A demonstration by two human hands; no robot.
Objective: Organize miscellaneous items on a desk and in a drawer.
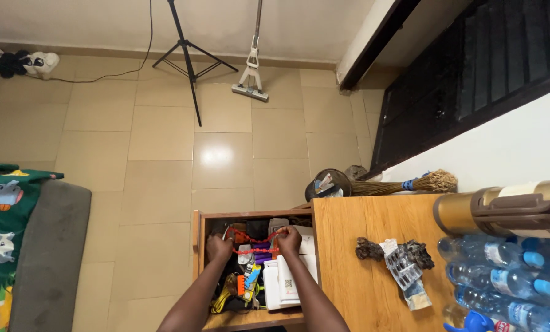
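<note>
Both my hands reach down into an open wooden drawer (196,246) below me. My left hand (218,247) and my right hand (290,240) each grip one end of a red cord (255,239) stretched between them over the drawer. Under the cord lie a purple item (261,246), white boxes and papers (287,284), an orange object (241,284) and a yellow strap (221,299). The drawer's other contents are dark and hard to tell apart.
To the right is a wooden tabletop (355,289) with blister packs (403,265), dark lumps, several water bottles (508,280) and a brown-gold flask (502,209). A waste bin (328,184) and broom (410,183) stand behind. A tripod (189,58), a mop (251,80) and a mattress (44,258) occupy the tiled floor.
</note>
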